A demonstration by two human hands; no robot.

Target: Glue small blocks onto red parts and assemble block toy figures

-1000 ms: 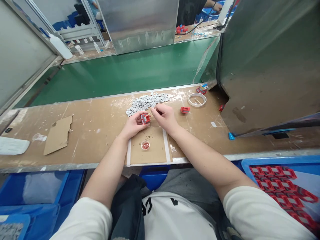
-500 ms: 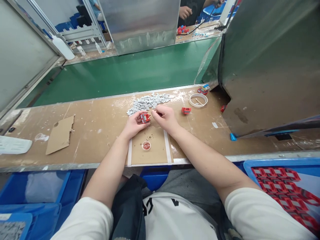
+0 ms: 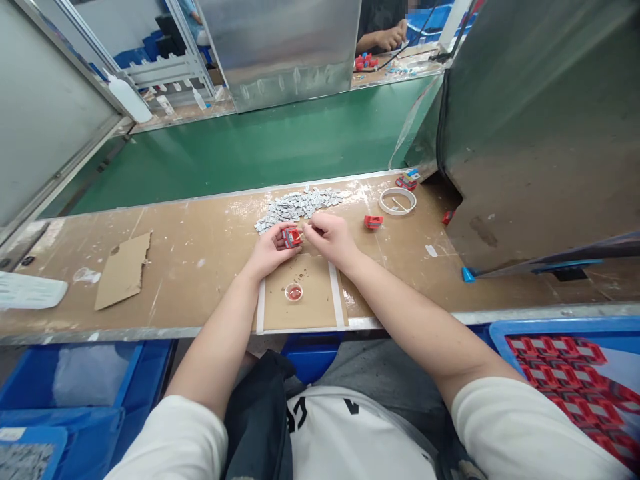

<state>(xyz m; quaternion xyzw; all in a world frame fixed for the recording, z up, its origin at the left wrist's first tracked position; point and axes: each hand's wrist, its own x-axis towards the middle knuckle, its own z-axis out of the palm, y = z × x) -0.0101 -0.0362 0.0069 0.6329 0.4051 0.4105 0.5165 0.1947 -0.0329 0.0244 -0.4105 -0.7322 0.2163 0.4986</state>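
My left hand is closed around a small red and grey plastic part, held just above the bench. Close beside it, my right hand pinches a thin pale stick, whose tip reaches the red part. Behind both hands spreads a pile of small grey flat pieces. A little clear cup with reddish contents stands on the taped cardboard mat in front of me. To the right of my right hand lies another red part.
A white ring with a stick in it and a red and blue piece lie back right. Torn cardboard lies left. A metal housing stands right, above a blue crate of red parts. Across the green belt, a person's hands work.
My hands hold nearly the same pose, with the stick still at the red part. Across the belt, the other person's hands have come together lower down. The view has shifted slightly.
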